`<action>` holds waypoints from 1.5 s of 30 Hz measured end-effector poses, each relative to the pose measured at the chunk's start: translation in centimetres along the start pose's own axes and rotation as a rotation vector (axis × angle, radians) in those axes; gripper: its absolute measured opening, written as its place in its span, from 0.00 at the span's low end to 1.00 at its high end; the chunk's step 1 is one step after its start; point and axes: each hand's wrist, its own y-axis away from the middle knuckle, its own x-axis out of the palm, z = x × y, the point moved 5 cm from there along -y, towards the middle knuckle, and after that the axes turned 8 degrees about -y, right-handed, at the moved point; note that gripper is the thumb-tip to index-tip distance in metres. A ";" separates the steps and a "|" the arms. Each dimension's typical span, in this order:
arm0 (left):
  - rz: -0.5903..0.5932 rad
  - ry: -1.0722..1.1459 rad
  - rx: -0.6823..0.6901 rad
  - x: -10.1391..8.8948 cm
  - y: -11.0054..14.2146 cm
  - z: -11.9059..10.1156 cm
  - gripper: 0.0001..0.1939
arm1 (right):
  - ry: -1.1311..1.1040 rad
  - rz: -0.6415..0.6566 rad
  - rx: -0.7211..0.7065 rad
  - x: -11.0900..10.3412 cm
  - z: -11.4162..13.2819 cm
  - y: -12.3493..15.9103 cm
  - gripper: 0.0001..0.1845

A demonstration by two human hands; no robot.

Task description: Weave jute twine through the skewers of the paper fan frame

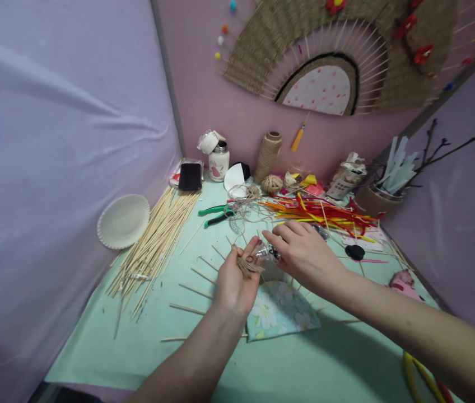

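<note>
My left hand (234, 286) is turned palm up with a frayed twine tassel (249, 268) held under the thumb. A small dark ring (250, 259) shows at its fingers. Just to the right, my right hand (304, 252) grips a small clear bottle (264, 251) with dark bits inside, tilted with its end towards the left palm. Below both hands lies a half-round piece of floral fabric (282, 313), with thin sticks (193, 308) fanning out from it. My forearms and hands cover part of these sticks.
Loose bamboo sticks (157, 240) and a white paper plate (124, 221) lie left. Green-handled pliers (216, 210), twine spool (269, 157), twine ball (271, 183), a white flask (219, 163) and red-yellow pipe cleaners (325, 214) stand or lie behind. A large woven fan (258, 53) hangs on the wall.
</note>
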 end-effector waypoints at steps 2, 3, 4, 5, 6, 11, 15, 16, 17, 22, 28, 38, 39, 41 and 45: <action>-0.010 0.010 -0.007 -0.1 -0.1 0.0 0.14 | -0.011 -0.003 0.015 -0.1 -0.1 -0.1 0.19; -0.015 0.012 -0.010 -0.2 -0.1 0.0 0.14 | -0.030 -0.007 0.025 -0.1 -0.3 -0.1 0.19; -0.017 0.015 -0.012 -0.2 -0.2 0.0 0.14 | -0.060 -0.017 0.037 0.0 -0.5 -0.1 0.20; -0.014 0.018 -0.012 -0.2 -0.2 0.0 0.14 | -0.103 -0.035 0.049 0.1 -0.8 -0.1 0.20; -0.003 0.020 -0.012 -0.2 -0.2 0.0 0.14 | -0.159 -0.063 0.063 0.2 -1.1 0.0 0.21; 0.136 -0.025 -0.010 0.1 0.0 -0.2 0.15 | -0.505 -0.321 0.158 -0.8 -3.4 0.7 0.21; 0.200 -0.103 -0.045 0.2 0.3 -0.3 0.15 | -0.747 -0.508 0.251 -2.4 -5.1 1.0 0.16; 0.210 -0.118 -0.063 0.2 0.3 -0.3 0.15 | -0.815 -0.546 0.279 -2.6 -5.6 0.9 0.16; 0.217 -0.130 -0.081 0.2 0.4 -0.3 0.15 | -0.883 -0.572 0.308 -2.7 -6.1 0.8 0.17; 0.150 -0.150 -0.106 0.0 0.3 -0.8 0.14 | -1.064 -0.629 0.426 -2.4 -9.9 -0.5 0.20; 0.049 -0.160 -0.106 -0.7 -0.3 -1.5 0.15 | -0.765 -0.863 0.627 -5.8 -18.2 2.5 0.18; -0.006 -0.207 -0.164 -1.0 -0.4 -0.8 0.13 | -1.011 -0.686 0.860 -5.1 -22.0 10.7 0.17; -0.018 -0.220 -0.169 -1.0 -0.5 -0.6 0.13 | -1.126 -0.665 0.811 -4.9 -20.4 10.2 0.16; -0.037 -0.246 -0.175 -0.9 -0.7 0.1 0.13 | -1.285 -0.600 0.686 -4.6 -16.3 8.1 0.14; -0.037 -0.256 -0.104 -0.5 -0.9 0.7 0.14 | -1.423 -0.437 0.437 -3.5 -6.9 3.5 0.19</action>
